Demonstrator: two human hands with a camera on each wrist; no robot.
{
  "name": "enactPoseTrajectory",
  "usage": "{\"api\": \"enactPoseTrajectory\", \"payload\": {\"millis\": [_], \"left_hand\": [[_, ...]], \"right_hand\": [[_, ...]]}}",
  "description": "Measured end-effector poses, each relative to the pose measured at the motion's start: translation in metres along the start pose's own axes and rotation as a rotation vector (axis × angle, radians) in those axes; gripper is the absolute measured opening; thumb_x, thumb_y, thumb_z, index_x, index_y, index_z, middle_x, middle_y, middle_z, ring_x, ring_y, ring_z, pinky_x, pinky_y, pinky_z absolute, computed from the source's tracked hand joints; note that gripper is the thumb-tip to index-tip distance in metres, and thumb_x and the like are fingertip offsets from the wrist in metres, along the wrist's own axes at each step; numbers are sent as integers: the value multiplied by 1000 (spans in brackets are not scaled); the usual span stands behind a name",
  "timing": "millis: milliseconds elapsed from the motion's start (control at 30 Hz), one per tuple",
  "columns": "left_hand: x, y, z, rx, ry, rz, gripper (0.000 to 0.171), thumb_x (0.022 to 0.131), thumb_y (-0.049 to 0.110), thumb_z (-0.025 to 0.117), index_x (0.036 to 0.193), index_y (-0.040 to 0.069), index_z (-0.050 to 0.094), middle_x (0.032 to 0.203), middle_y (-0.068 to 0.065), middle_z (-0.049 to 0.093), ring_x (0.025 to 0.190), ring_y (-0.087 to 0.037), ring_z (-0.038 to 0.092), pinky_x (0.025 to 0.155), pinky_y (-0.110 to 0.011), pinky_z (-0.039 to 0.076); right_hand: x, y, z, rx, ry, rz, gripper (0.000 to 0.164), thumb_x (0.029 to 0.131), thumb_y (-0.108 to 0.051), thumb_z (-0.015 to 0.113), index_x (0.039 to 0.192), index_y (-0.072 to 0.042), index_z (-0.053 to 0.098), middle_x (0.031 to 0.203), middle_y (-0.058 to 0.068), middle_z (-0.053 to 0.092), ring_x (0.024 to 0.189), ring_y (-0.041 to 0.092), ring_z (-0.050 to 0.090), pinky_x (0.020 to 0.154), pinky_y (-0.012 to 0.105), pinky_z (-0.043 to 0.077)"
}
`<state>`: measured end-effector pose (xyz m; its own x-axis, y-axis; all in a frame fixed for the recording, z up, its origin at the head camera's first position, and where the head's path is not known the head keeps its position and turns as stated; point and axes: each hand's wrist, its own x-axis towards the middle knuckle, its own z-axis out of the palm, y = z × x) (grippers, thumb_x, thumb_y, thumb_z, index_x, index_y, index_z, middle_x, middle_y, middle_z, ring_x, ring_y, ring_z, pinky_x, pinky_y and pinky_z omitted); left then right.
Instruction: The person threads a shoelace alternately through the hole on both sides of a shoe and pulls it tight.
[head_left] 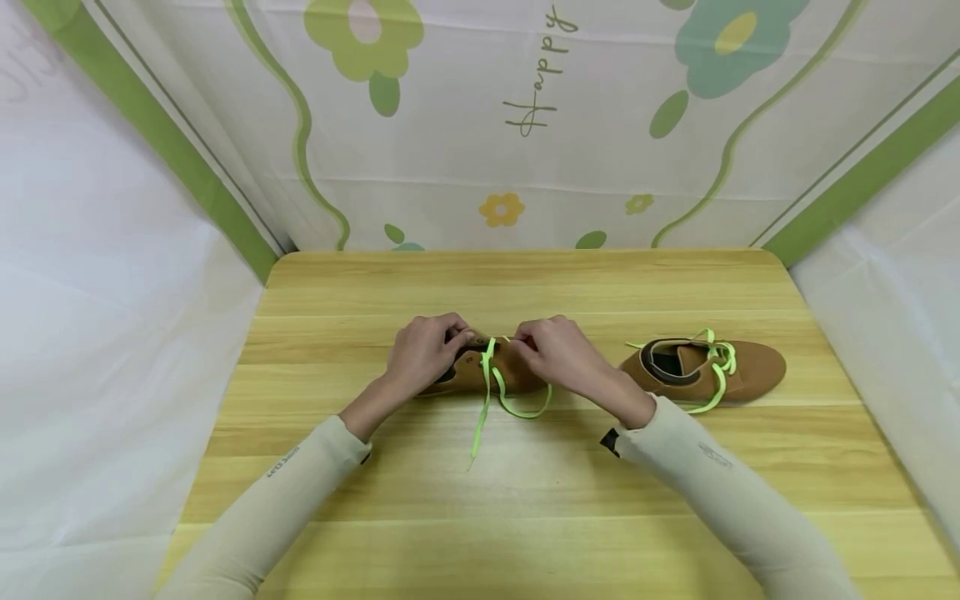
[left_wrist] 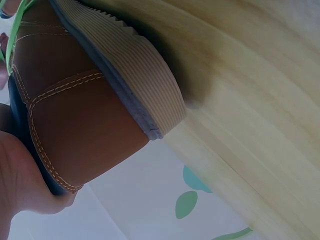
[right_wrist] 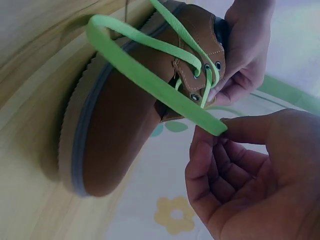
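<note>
A brown shoe with bright green laces stands on the table between the two hands, its toe to the right. My left hand grips its upper near the eyelets, thumb and fingers curled at the flap. Stitched heel leather fills much of the left wrist view, with part of that hand at the collar. In the right wrist view, my right hand pinches the tip of a green shoelace between thumb and forefinger. This lace arcs over the shoe's toe. Another lace end trails onto the table on the near side.
A second brown shoe, laced in the same green, sits to the right beyond my right forearm, toe pointing right. The wooden table meets a flower-printed cloth backdrop at its far edge. White cloth hangs on both sides.
</note>
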<state>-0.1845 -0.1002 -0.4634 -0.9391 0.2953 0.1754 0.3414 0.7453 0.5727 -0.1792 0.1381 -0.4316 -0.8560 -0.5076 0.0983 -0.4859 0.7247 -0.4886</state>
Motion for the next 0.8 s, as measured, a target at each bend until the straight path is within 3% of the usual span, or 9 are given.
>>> {"api": "enactPoseTrajectory", "payload": {"millis": [433, 800], "left_hand": [[1, -1, -1, -3, -17, -21, 12, 102, 24, 75, 97, 14, 79, 78, 4, 75, 56, -8, 60, 47, -30, 46], [1, 1, -1, -5, -10, -30, 12, 101, 24, 75, 96, 15, 78, 80, 4, 76, 58, -8, 61, 48, -29, 47]], "right_hand": [[26, -8, 7, 45, -102, -55, 21, 102, -18, 70, 85, -10, 79, 64, -8, 65, 51, 6, 49, 57, 27, 43], [36, -7, 10, 80, -204, -32, 23, 102, -16, 68, 84, -6, 79, 58, -6, 59, 46, 7, 44, 50, 23, 35]]}}
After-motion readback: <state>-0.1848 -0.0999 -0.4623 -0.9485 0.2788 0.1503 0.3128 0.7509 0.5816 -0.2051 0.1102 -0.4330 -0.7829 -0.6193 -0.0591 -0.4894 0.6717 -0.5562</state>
